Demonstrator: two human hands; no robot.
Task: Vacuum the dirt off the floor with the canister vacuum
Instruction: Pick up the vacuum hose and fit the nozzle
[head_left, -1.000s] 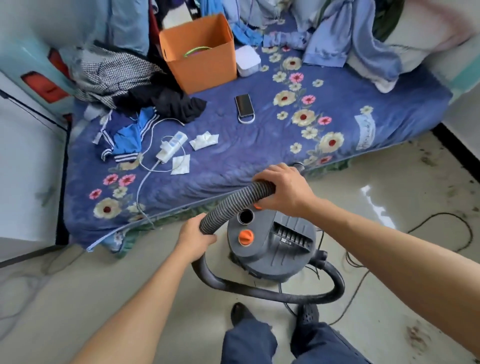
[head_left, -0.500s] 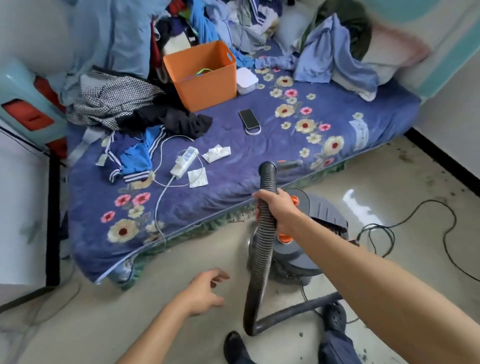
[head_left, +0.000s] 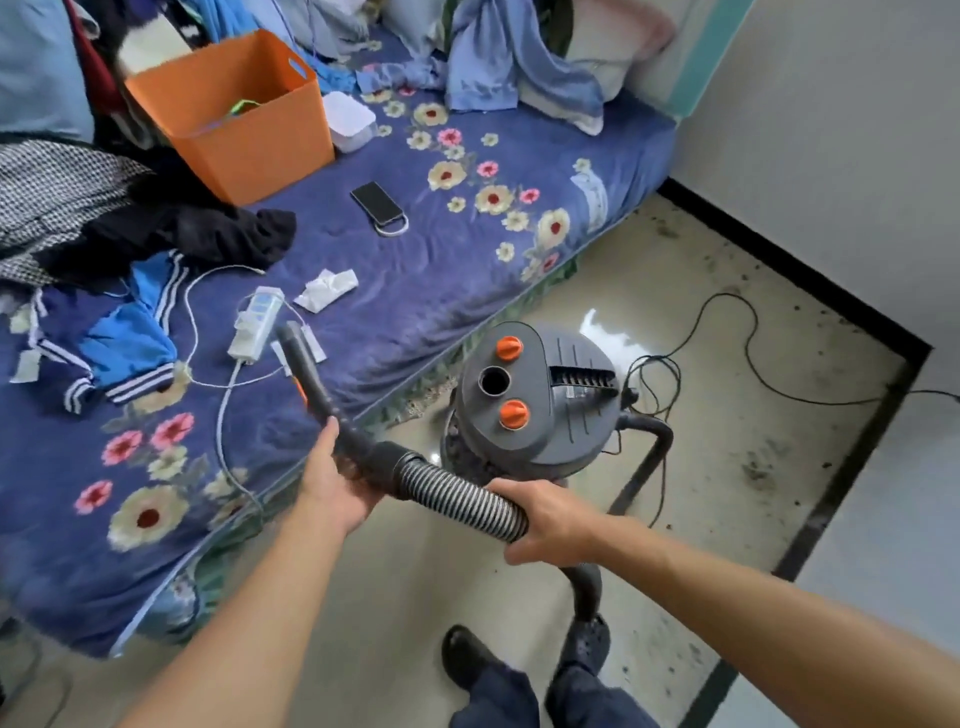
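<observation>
A grey canister vacuum (head_left: 540, 400) with two orange knobs and an open round port stands on the floor beside the bed. Its black ribbed hose (head_left: 457, 496) runs across in front of it and loops down behind my right hand to the canister's side. My left hand (head_left: 337, 478) grips the smooth curved handle end of the hose, whose tip (head_left: 291, 335) points up over the bed edge. My right hand (head_left: 545, 519) is closed around the ribbed part. Dark dirt specks (head_left: 756, 467) lie on the shiny floor at the right.
A low bed (head_left: 415, 270) with a blue flowered cover fills the left, holding an orange bin (head_left: 244, 130), a phone (head_left: 376, 202), a power strip (head_left: 257, 325) and clothes. A black power cord (head_left: 727, 338) snakes over the floor. White wall at right. My shoes (head_left: 467, 654) stand below.
My left hand, free half a second ago, now grips the hose's handle end. The hose has swung from upright to lying across, and my right hand slid further down the ribbed part.
</observation>
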